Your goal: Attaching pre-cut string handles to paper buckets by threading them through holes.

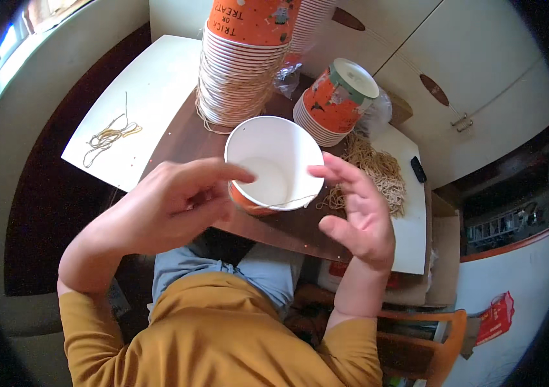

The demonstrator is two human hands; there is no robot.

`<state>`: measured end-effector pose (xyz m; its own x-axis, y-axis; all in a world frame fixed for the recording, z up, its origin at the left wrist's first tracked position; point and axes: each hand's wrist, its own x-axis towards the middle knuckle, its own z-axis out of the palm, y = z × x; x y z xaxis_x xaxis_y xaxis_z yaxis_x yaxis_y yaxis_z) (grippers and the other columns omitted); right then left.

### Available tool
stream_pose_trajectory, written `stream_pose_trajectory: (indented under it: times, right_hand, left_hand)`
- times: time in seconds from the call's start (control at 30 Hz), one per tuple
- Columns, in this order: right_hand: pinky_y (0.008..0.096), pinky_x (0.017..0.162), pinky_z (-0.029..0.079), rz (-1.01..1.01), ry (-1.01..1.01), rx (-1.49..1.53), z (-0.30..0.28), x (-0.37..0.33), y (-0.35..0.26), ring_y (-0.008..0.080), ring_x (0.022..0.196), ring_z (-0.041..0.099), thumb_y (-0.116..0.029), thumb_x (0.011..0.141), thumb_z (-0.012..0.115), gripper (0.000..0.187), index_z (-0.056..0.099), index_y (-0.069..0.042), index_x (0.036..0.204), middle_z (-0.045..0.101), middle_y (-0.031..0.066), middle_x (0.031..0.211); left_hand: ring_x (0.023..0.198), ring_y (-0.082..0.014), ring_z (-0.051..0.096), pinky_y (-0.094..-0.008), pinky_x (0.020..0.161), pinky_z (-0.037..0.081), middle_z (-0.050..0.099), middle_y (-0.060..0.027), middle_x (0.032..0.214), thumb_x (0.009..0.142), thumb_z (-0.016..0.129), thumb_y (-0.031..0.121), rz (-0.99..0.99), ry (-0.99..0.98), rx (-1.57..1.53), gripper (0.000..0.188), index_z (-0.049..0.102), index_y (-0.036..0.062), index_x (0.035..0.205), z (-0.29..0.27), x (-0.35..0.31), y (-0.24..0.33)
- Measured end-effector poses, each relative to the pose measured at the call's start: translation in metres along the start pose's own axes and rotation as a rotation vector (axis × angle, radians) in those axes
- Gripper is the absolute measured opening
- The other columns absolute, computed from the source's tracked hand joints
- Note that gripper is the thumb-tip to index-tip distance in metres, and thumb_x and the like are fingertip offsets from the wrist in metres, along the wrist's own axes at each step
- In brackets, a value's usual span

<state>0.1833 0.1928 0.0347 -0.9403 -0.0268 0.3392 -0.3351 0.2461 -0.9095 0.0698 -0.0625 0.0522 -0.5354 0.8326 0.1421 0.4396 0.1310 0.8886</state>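
Observation:
A white-lined paper bucket with an orange outside faces me, its mouth open, just above or on the brown table. A thin piece of cord lies along its near rim. My left hand is at the bucket's left side, index finger reaching over the rim and thumb apart below; whether it touches the wall is unclear. On the other side, my right hand is spread, with its fingertips at the right rim and its thumb away from it. Neither hand shows a firm grip.
Beyond the bucket rises a tall stack of orange buckets with cords around their rims. A shorter upside-down stack stands to its right. Bundles of beige cord lie at right, loose cords at left. A black object sits at the right edge.

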Motion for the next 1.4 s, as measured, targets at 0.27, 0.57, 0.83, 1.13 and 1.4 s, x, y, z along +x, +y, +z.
stream_pose_trajectory:
  times: [0.27,0.57,0.83,1.13,1.4]
  right_hand:
    - [0.0188,0.060,0.039,0.176,0.023,0.119,-0.011,0.032,-0.005,0.0031,0.067,0.048,-0.014,0.093,0.055,0.016,0.065,-0.003,0.087,0.063,0.0005,0.079]
    - [0.0324,0.071,0.044,0.144,0.135,-0.869,-0.036,0.027,0.024,0.0206,0.076,0.055,-0.015,0.081,0.064,0.016,0.065,0.001,0.077,0.061,0.0092,0.083]
    - [0.0296,0.085,0.048,0.199,-0.201,0.201,0.059,0.061,0.019,0.0167,0.099,0.054,-0.015,0.084,0.069,0.077,0.021,0.000,0.142,0.044,0.0146,0.129]
    - [0.0183,0.055,0.037,0.330,-0.179,-0.094,0.043,0.075,0.025,0.0013,0.060,0.043,-0.012,0.084,0.070,0.033,0.059,-0.002,0.114,0.047,-0.0072,0.063]
    - [0.0224,0.061,0.047,0.363,-0.209,-0.123,0.034,0.089,0.042,0.0050,0.064,0.055,-0.014,0.087,0.065,0.019,0.065,-0.001,0.101,0.066,0.0012,0.079]
  left_hand:
    - [0.069,-0.0068,0.059,-0.0212,0.062,0.045,0.062,-0.0021,0.077,0.090,0.058,0.008,0.050,-0.086,-0.294,0.030,0.053,0.0014,0.119,-0.008,0.040,-0.013]
    - [0.075,-0.0077,0.061,-0.0218,0.066,0.048,0.065,-0.0034,0.082,0.092,0.055,0.007,-0.083,-0.138,-0.439,0.032,0.051,0.0009,0.123,-0.002,0.021,-0.052]
    - [0.074,-0.0058,0.059,-0.0222,0.066,0.047,0.063,-0.0050,0.081,0.088,0.054,0.001,0.040,-0.049,-0.362,0.034,0.049,-0.0013,0.122,0.003,0.047,-0.046]
    - [0.074,-0.0109,0.063,-0.0242,0.067,0.049,0.062,-0.0049,0.080,0.089,0.054,0.001,-0.081,-0.140,-0.393,0.031,0.048,-0.0015,0.120,-0.007,0.043,-0.062]
    - [0.072,-0.0106,0.061,-0.0250,0.065,0.047,0.061,-0.0056,0.075,0.088,0.053,0.000,-0.017,-0.005,-0.245,0.033,0.043,0.0006,0.119,-0.010,0.061,-0.051]
